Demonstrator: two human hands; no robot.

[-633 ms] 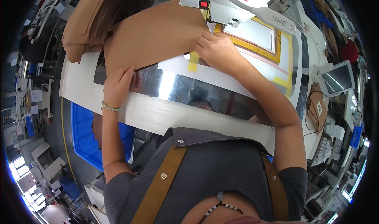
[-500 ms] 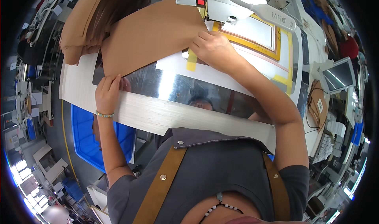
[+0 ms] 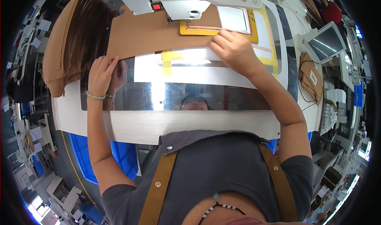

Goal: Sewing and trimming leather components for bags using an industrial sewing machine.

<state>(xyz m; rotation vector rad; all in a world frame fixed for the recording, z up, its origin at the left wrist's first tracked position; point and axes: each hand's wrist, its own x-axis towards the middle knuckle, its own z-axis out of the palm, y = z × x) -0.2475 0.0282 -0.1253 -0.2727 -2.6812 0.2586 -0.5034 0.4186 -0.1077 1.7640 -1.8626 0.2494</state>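
Brown sheet (image 3: 147, 36) now reaches right, under the machine head (image 3: 176, 6) and yellow frame (image 3: 198, 31), so it partly fills the frame opening; left hand (image 3: 100, 72) grip pinches near-left corner, right hand (image 3: 234, 52) touches near edge, can't tell whether gripping.

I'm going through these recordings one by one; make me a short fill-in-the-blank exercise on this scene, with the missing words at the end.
1. The left hand touches the brown sheet at its near ____ corner.
2. The rectangular frame near the right hand is coloured ____.
3. The monitor stands on the person's ____ side.
4. The large plastic bin below the work table is ____.

Missing words: left; yellow; right; blue.
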